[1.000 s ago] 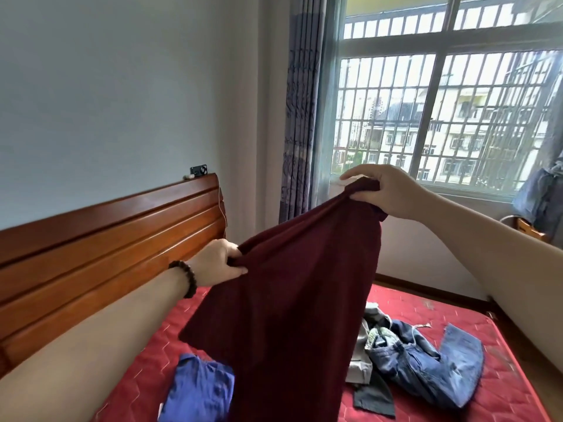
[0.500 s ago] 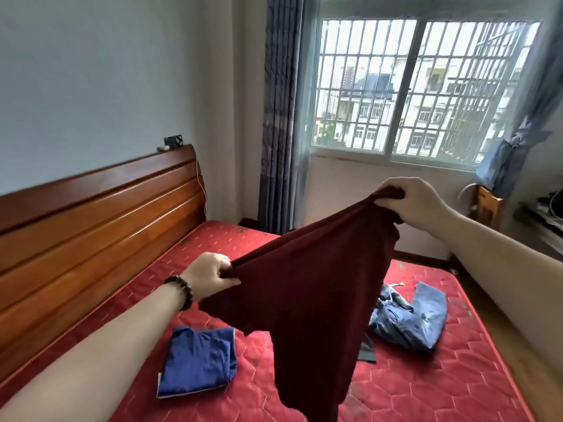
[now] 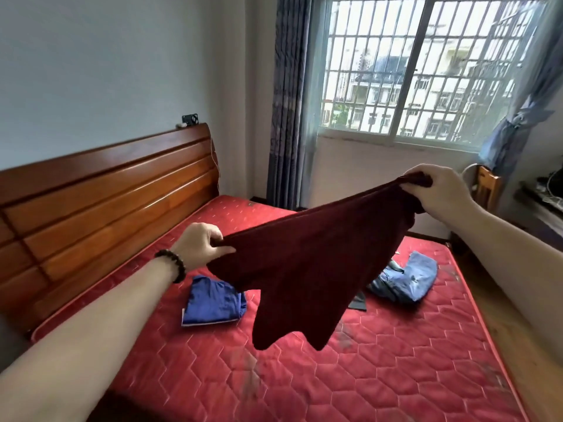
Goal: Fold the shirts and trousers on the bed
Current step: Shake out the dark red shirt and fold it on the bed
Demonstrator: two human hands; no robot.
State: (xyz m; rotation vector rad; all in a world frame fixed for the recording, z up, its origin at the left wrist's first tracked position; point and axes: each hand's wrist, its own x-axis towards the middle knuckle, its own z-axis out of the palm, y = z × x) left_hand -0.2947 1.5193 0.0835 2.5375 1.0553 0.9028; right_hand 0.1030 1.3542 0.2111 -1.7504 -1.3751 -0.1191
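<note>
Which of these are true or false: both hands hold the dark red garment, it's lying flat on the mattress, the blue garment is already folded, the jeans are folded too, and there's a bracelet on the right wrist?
1. Both hands hold the dark red garment. True: the left hand and the right hand each grip an edge.
2. It lies flat on the mattress. False: it hangs in the air above it.
3. The blue garment is folded. True.
4. The jeans are folded. False: they lie crumpled.
5. A bracelet is on the right wrist. False: the beaded bracelet is on the left wrist.
</note>
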